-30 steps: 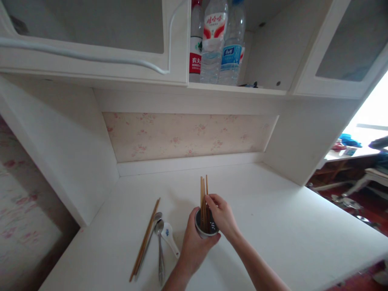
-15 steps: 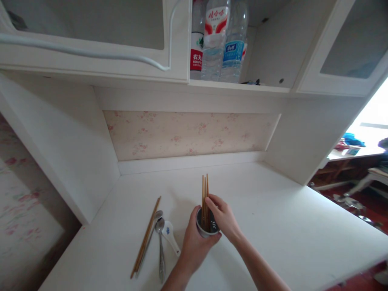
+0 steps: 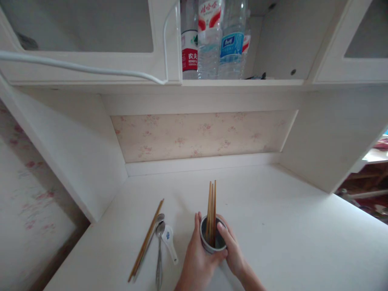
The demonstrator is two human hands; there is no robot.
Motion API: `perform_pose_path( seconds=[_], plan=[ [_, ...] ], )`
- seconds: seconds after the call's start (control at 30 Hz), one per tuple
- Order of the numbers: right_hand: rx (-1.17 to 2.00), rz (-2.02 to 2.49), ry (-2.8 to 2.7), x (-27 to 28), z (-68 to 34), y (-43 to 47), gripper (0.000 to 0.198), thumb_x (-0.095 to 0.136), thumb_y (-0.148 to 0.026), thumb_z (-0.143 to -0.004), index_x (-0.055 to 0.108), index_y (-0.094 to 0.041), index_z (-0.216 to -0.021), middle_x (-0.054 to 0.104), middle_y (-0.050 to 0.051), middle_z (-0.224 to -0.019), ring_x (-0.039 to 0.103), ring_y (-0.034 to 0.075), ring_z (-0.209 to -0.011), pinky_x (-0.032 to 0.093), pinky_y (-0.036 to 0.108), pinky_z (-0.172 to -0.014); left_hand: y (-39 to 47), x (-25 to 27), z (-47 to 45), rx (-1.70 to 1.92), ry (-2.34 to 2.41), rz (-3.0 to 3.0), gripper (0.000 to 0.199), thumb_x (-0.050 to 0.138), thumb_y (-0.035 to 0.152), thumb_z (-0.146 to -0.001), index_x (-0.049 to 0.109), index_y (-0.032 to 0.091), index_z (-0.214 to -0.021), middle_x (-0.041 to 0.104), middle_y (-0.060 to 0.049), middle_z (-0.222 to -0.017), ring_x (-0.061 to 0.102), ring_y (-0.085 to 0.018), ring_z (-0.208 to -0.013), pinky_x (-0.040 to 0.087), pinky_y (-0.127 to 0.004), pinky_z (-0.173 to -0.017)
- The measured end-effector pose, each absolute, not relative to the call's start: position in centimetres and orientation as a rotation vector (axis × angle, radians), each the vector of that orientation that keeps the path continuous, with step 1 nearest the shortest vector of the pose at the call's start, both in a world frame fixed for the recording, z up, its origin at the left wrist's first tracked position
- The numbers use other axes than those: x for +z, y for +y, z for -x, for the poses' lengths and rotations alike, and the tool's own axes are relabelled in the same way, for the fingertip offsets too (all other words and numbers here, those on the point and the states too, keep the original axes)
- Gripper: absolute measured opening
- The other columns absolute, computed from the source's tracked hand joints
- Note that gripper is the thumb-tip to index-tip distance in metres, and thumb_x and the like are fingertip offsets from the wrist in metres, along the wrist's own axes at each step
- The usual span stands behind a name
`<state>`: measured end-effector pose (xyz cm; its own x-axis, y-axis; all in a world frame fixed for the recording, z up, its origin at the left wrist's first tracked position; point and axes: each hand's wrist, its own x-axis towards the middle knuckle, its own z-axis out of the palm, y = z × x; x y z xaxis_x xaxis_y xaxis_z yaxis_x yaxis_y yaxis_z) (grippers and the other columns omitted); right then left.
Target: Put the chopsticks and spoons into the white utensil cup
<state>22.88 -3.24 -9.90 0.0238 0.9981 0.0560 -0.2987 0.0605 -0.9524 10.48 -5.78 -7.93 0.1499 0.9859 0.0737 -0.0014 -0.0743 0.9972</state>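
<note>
cup [image 3: 220,243] clasped on both sides

i see loose chopsticks [image 3: 145,242], then spoons [image 3: 160,229]; my left hand [image 3: 200,254] curls round the cup's left, upright chopsticks [image 3: 209,210] inside it, and my right hand [image 3: 233,251] grips its right side

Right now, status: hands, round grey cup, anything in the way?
Left hand and right hand gripping round grey cup. Slim brown chopsticks standing inside. White, blue-patterned spoon lying to the left, not blocking hands.

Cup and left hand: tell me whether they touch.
Touching: the head view shows the left hand curled around the cup, thumb across its near side.
</note>
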Motion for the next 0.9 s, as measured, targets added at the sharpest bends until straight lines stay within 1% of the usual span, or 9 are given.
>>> perform_pose_path(
  seconds=[0.07, 0.17, 0.23, 0.33, 0.4, 0.5, 0.63, 0.77, 0.9],
  plan=[
    [1.281, 0.951, -0.993, -9.7, -22.9, -3.3, 0.048, 0.062, -0.055, -0.081, 0.064, -0.022, -0.116, 0.066, 0.008, -0.120, 0.055, 0.029, -0.117, 0.039, 0.041, -0.103, -6.7, -8.1, -10.3, 1.148, 1.168, -1.403, 0.102, 0.073, 0.029, -0.071, 0.011, 0.016, -0.150, 0.031, -0.016, -0.152, 0.029, -0.029, -0.140, 0.026, -0.040, -0.116],
    [1.253, 0.960, -1.022, -9.2, -22.8, -3.5, 0.046, 0.063, -0.053, -0.081, 0.063, -0.023, -0.117, 0.065, 0.007, -0.120, 0.055, 0.028, -0.115, 0.041, 0.038, -0.100, -8.0, -7.5, -8.5, 1.271, 1.328, -1.465, 0.080, 0.067, 0.038, -0.075, 0.031, 0.019, -0.144, 0.037, -0.014, -0.150, 0.032, -0.030, -0.139, 0.025, -0.044, -0.116],
    [1.232, 0.958, -1.048, -8.7, -22.8, -3.5, 0.045, 0.061, -0.053, -0.083, 0.062, -0.023, -0.116, 0.065, 0.006, -0.120, 0.055, 0.026, -0.113, 0.042, 0.036, -0.098, -8.1, -6.6, -6.2, 1.339, 1.435, -1.452, 0.064, 0.059, 0.046, -0.080, 0.041, 0.021, -0.136, 0.049, -0.014, -0.140, 0.047, -0.028, -0.129, 0.039, -0.043, -0.108],
    [1.241, 0.945, -1.092, -8.2, -22.7, -3.6, 0.042, 0.057, -0.053, -0.086, 0.061, -0.022, -0.115, 0.067, 0.006, -0.113, 0.057, 0.025, -0.108, 0.043, 0.034, -0.094, -6.6, -5.0, -1.2, 1.183, 1.748, -1.506, 0.044, 0.059, 0.051, -0.079, 0.060, 0.020, -0.109, 0.066, -0.010, -0.116, 0.065, -0.026, -0.101, 0.053, -0.038, -0.087],
    [1.249, 0.939, -1.114, -8.1, -22.7, -3.5, 0.041, 0.056, -0.052, -0.087, 0.060, -0.022, -0.114, 0.067, 0.005, -0.109, 0.057, 0.024, -0.104, 0.043, 0.033, -0.092, -4.9, -4.6, 2.2, 1.054, 1.927, -1.635, 0.041, 0.054, 0.053, -0.080, 0.062, 0.020, -0.103, 0.069, -0.009, -0.106, 0.066, -0.025, -0.092, 0.053, -0.036, -0.081],
    [1.258, 0.938, -1.107, -8.4, -22.7, -3.5, 0.043, 0.057, -0.051, -0.086, 0.058, -0.021, -0.117, 0.067, 0.005, -0.108, 0.059, 0.023, -0.101, 0.043, 0.034, -0.091, -2.9, -5.4, 6.1, 0.740, 2.064, -1.827, 0.040, 0.049, 0.049, -0.081, 0.062, 0.018, -0.103, 0.070, -0.009, -0.103, 0.064, -0.024, -0.092, 0.049, -0.033, -0.080],
    [1.276, 0.929, -1.100, -8.6, -22.7, -3.4, 0.044, 0.056, -0.051, -0.086, 0.056, -0.021, -0.119, 0.067, 0.005, -0.107, 0.059, 0.023, -0.099, 0.044, 0.035, -0.091, -1.7, -7.5, 7.9, 0.367, 2.114, -1.930, 0.031, 0.043, 0.041, -0.082, 0.064, 0.018, -0.086, 0.071, -0.009, -0.092, 0.064, -0.024, -0.089, 0.043, -0.029, -0.076],
    [1.282, 0.922, -1.119, -8.1, -22.9, -3.5, 0.043, 0.056, -0.051, -0.087, 0.057, -0.021, -0.118, 0.067, 0.005, -0.108, 0.059, 0.023, -0.101, 0.044, 0.033, -0.090, -0.9, -8.3, 8.1, 0.245, 2.208, -1.925, 0.033, 0.041, 0.041, -0.082, 0.062, 0.017, -0.081, 0.070, -0.012, -0.089, 0.064, -0.027, -0.084, 0.040, -0.030, -0.069],
    [1.286, 0.916, -1.127, -8.2, -22.9, -3.4, 0.043, 0.056, -0.052, -0.087, 0.058, -0.022, -0.117, 0.068, 0.005, -0.106, 0.059, 0.023, -0.100, 0.044, 0.033, -0.088, 0.2, -8.4, 9.0, 0.250, 2.175, -1.775, 0.032, 0.048, 0.046, -0.073, 0.062, 0.017, -0.072, 0.069, -0.011, -0.079, 0.063, -0.029, -0.079, 0.035, -0.029, -0.061]
  ],
)
